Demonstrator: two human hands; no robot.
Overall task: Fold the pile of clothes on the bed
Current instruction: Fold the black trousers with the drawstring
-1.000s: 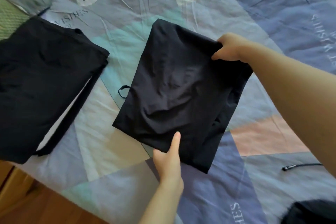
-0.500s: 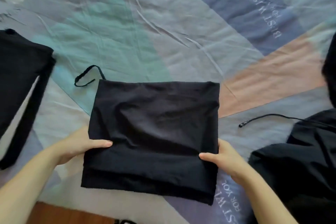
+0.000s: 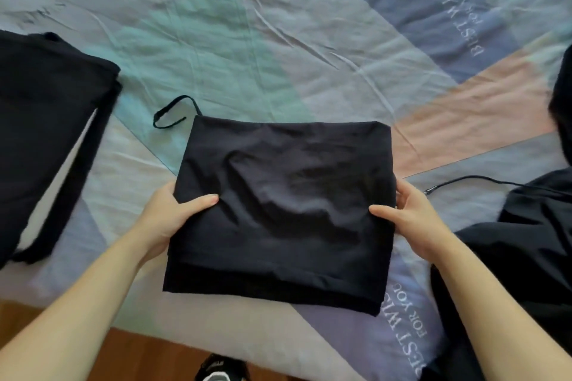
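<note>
I see the bed's (image 3: 278, 40) near edge running across the bottom of the view, with wood floor (image 3: 139, 356) below it and a shoe (image 3: 221, 370) just past that edge. Beyond the folded garment (image 3: 278, 210) the patchwork sheet lies bare right to the top of the view. To the left, a folded black pile (image 3: 46, 133) sits well apart from the garment, with a strip of sheet between them. To the right, an unfolded black heap (image 3: 526, 257) lies close beside my right forearm, and a black cord (image 3: 464, 181) trails from it toward the garment's right edge.

Both my forearms come in from the bottom corners and angle inward. My left hand (image 3: 167, 219) grips the garment's left edge, thumb on top and fingers hidden under the cloth. My right hand (image 3: 411, 219) grips the right edge the same way, thumb laid over the top, fingers curled at the edge.

The garment sits between my hands, a squarish black stack of layers, its near edge close to the bed's edge. A thin strap loop (image 3: 173, 114) sticks out from its far left corner onto the sheet.
</note>
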